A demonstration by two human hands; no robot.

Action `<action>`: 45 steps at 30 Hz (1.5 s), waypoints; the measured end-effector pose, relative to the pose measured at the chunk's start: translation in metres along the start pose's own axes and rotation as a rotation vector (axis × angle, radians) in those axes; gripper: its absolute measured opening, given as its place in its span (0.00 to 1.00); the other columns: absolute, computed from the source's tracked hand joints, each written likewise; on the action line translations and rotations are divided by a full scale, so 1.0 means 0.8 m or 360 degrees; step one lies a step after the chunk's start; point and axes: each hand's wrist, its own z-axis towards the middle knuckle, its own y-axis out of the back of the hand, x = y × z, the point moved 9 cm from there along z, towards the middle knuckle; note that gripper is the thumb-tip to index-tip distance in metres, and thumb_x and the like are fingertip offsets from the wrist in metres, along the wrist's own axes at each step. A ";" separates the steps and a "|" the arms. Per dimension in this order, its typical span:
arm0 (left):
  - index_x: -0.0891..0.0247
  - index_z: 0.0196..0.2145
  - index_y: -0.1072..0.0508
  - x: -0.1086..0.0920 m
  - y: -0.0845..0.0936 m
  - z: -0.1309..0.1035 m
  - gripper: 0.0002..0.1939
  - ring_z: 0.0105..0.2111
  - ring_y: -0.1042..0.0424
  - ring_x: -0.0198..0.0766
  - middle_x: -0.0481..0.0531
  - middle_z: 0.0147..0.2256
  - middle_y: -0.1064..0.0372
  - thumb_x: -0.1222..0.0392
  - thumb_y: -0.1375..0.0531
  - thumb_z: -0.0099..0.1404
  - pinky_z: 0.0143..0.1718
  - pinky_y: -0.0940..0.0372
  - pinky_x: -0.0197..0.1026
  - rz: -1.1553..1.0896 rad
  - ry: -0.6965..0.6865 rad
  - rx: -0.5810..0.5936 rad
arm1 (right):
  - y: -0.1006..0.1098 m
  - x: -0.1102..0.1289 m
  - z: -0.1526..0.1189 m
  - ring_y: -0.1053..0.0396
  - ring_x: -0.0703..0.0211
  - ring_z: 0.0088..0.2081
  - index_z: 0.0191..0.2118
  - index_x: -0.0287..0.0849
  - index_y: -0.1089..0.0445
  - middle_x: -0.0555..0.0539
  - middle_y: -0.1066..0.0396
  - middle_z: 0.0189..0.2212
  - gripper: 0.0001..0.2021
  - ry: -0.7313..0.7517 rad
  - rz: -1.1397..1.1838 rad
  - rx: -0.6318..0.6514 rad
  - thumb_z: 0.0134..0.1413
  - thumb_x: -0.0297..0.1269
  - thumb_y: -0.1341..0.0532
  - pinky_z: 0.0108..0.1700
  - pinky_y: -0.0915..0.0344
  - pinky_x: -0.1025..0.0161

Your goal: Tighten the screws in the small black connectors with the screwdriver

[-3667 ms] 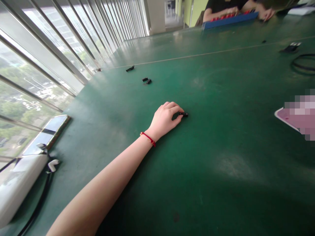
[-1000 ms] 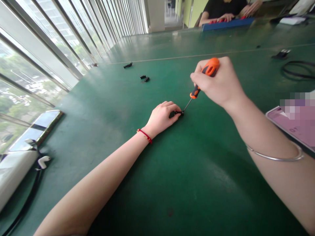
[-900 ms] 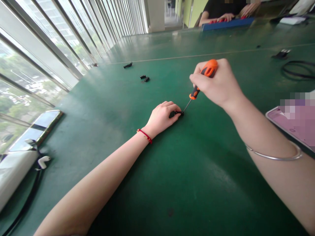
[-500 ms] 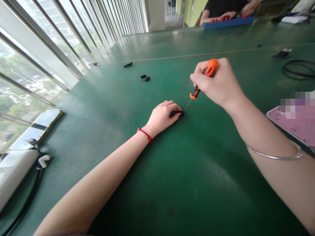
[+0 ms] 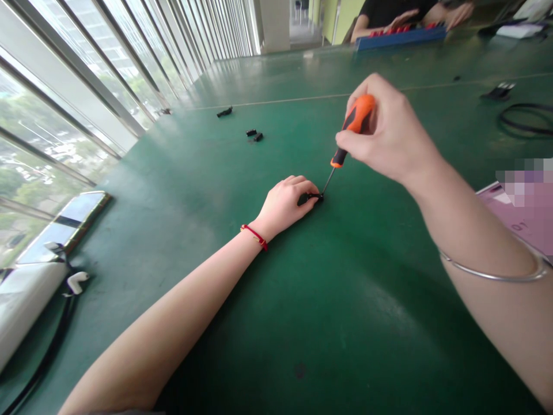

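Here, the left hand pinches a small, narrow black part on the smooth green table; right of this part, the right hand clasps an orange-and-black screwdriver, metal shaft ending at the part, handle steeper than earlier. Beyond the part, a long blue tray holds red pieces.

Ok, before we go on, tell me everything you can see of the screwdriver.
The screwdriver has a bulbous orange-and-black handle, seemingly plastic or rubber, with an orange collar and a thin grey, metallic-looking shaft. It stands tilted above the green table, handle up and to the right, gripped by the right hand. Its tip meets a small black piece at the left hand; the exact contact is too small to make out.
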 end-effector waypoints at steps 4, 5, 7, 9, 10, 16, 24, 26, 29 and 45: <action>0.61 0.36 0.27 0.000 0.000 0.000 0.07 0.38 0.32 0.38 0.51 0.36 0.30 0.63 0.45 0.62 0.41 0.37 0.41 -0.0010 -0.0005 0.0004 | 0.005 0.010 -0.001 0.41 0.64 0.22 0.31 0.48 0.41 0.54 0.39 0.23 0.14 0.0060 -0.0104 0.0112 0.42 0.30 0.34 0.24 0.47 0.64; 0.61 0.36 0.27 0.000 -0.001 -0.001 0.07 0.38 0.32 0.38 0.50 0.36 0.30 0.63 0.45 0.62 0.41 0.37 0.41 -0.0011 -0.0007 0.0004 | 0.007 0.013 -0.001 0.42 0.64 0.22 0.31 0.47 0.40 0.54 0.39 0.23 0.12 0.0071 -0.0153 0.0116 0.44 0.32 0.35 0.25 0.47 0.64; 0.62 0.36 0.27 0.000 -0.001 -0.001 0.07 0.38 0.32 0.38 0.50 0.36 0.29 0.63 0.44 0.62 0.41 0.37 0.41 -0.0015 -0.0008 0.0000 | 0.011 0.018 -0.001 0.45 0.65 0.21 0.28 0.46 0.39 0.53 0.40 0.21 0.08 0.0069 -0.0264 0.0077 0.49 0.39 0.37 0.25 0.50 0.64; 0.62 0.36 0.27 0.000 -0.001 -0.001 0.07 0.38 0.32 0.38 0.50 0.36 0.29 0.63 0.44 0.61 0.41 0.36 0.41 -0.0017 -0.0009 -0.0004 | 0.018 0.022 -0.002 0.49 0.66 0.20 0.24 0.44 0.38 0.53 0.44 0.18 0.13 0.0053 -0.0396 -0.0004 0.52 0.45 0.40 0.24 0.53 0.63; 0.62 0.36 0.27 0.000 -0.001 -0.001 0.07 0.38 0.32 0.38 0.50 0.36 0.29 0.63 0.44 0.61 0.41 0.36 0.41 -0.0017 -0.0010 -0.0006 | 0.020 0.024 -0.002 0.51 0.66 0.20 0.23 0.43 0.37 0.53 0.46 0.17 0.14 0.0051 -0.0444 -0.0030 0.53 0.46 0.41 0.24 0.54 0.63; 0.62 0.36 0.27 0.000 0.000 -0.001 0.07 0.38 0.32 0.38 0.50 0.36 0.29 0.64 0.44 0.61 0.41 0.36 0.41 -0.0019 -0.0011 -0.0010 | 0.014 0.028 -0.005 0.43 0.65 0.22 0.30 0.45 0.35 0.54 0.38 0.21 0.06 0.0083 -0.0322 0.0070 0.44 0.30 0.37 0.24 0.50 0.66; 0.62 0.35 0.28 0.003 0.003 -0.002 0.06 0.38 0.32 0.38 0.50 0.35 0.29 0.65 0.43 0.60 0.40 0.36 0.41 -0.0055 0.0028 -0.0033 | 0.012 0.033 -0.006 0.45 0.65 0.21 0.23 0.43 0.34 0.53 0.40 0.17 0.06 0.0036 -0.0348 0.0048 0.44 0.34 0.36 0.25 0.47 0.63; 0.62 0.34 0.28 0.004 0.005 -0.002 0.06 0.37 0.32 0.39 0.50 0.35 0.30 0.65 0.43 0.59 0.40 0.36 0.41 -0.0036 0.0034 -0.0050 | 0.007 0.032 -0.008 0.44 0.66 0.21 0.28 0.44 0.34 0.54 0.38 0.20 0.07 0.0030 -0.0259 0.0075 0.40 0.31 0.35 0.23 0.49 0.65; 0.62 0.34 0.28 0.002 0.006 -0.001 0.06 0.37 0.32 0.39 0.50 0.35 0.30 0.66 0.43 0.59 0.39 0.36 0.41 -0.0009 0.0010 -0.0066 | 0.002 0.025 -0.018 0.45 0.65 0.20 0.26 0.44 0.35 0.55 0.40 0.18 0.07 -0.0063 -0.0252 0.0042 0.44 0.38 0.36 0.22 0.50 0.65; 0.62 0.33 0.29 -0.001 0.011 -0.004 0.05 0.35 0.30 0.36 0.50 0.36 0.31 0.66 0.44 0.58 0.34 0.36 0.36 0.0008 0.0045 -0.0069 | 0.018 -0.001 -0.138 0.35 0.59 0.19 0.31 0.51 0.35 0.54 0.36 0.18 0.03 -0.0046 0.0049 -0.0408 0.49 0.37 0.39 0.22 0.40 0.61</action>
